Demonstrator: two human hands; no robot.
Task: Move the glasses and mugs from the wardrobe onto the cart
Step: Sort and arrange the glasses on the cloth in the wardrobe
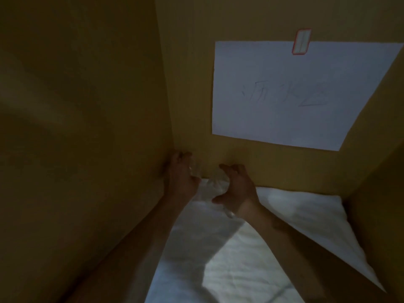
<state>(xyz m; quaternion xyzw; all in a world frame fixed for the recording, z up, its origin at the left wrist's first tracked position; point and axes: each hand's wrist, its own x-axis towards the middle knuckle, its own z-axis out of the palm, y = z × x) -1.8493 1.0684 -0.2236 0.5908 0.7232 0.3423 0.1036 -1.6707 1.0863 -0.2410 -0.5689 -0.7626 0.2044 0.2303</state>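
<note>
Yellow-brown wardrobe panels [83, 106] enclose a dim compartment floored with white cloth [240, 259]. In the back left corner the left hand [181, 176] curls round a clear glass [195, 169], and just beside it the right hand [235, 186] grips a second glass [216, 182] (both blurred). A taped paper sheet [295, 95] hangs on the back wall.

You have two hands inside the wardrobe [87, 106], the left hand [181, 178] and the right hand [236, 189], each curled round one clear glass: one glass [194, 169] left, one [218, 182] right, two in all. Behind them on the back wall hangs one sheet of paper [295, 95], held by one strip of tape [301, 44]. Below lies one white cloth [251, 248].
</note>
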